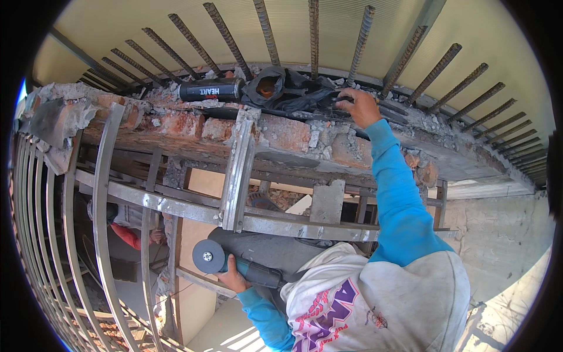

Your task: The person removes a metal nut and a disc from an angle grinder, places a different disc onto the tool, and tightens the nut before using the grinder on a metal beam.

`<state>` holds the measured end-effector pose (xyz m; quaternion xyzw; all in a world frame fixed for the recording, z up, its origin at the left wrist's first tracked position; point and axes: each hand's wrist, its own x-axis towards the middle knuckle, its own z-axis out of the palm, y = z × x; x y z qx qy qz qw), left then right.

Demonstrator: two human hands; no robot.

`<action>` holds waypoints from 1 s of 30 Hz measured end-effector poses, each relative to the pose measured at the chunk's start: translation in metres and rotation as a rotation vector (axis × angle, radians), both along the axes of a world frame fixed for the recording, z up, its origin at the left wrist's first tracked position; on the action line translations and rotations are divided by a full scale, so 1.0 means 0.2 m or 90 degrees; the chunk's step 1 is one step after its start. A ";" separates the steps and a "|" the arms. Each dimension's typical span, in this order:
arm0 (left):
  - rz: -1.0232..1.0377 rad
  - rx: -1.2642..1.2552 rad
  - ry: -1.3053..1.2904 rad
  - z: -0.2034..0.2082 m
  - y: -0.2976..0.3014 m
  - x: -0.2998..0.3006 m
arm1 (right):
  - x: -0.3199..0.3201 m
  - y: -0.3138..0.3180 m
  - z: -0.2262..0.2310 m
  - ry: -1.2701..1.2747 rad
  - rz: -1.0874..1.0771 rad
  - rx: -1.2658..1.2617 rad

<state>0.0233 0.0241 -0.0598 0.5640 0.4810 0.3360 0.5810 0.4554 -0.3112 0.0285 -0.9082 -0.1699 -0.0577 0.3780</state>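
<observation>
My left hand point(236, 277) is wrapped round the dark teal body of an angle grinder point(261, 274), held low at my waist. Its grey disc point(205, 249) faces up, with the locking nut showing at the centre. Stretched forward, my right hand point(360, 107) reaches the top of the broken brick wall point(287, 132). Its thumb and fingers are pinched at the right end of a crumpled black plastic bag point(299, 94). Something orange-brown shows in the bag's opening. A black cylindrical bottle point(210, 90) lies on its side to the left of the bag.
Ribbed steel bars point(314, 38) stick up along the wall behind the bag. A metal rail point(170, 203) and upright post point(237, 182) stand between me and the wall. Below left, beyond metal bars point(102, 176), another person's red sleeve point(126, 236) shows. Rubble lies on the wall top.
</observation>
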 end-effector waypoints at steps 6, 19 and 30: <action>-0.006 0.006 0.000 -0.02 0.01 -0.01 | -0.20 -0.12 0.39 0.200 0.010 0.075; 0.023 0.002 -0.044 -0.06 0.02 -0.04 | 0.00 0.45 0.24 0.008 0.059 -0.054; 0.052 -0.012 -0.064 -0.03 0.02 -0.04 | 0.24 0.70 -0.11 -0.135 0.079 -0.133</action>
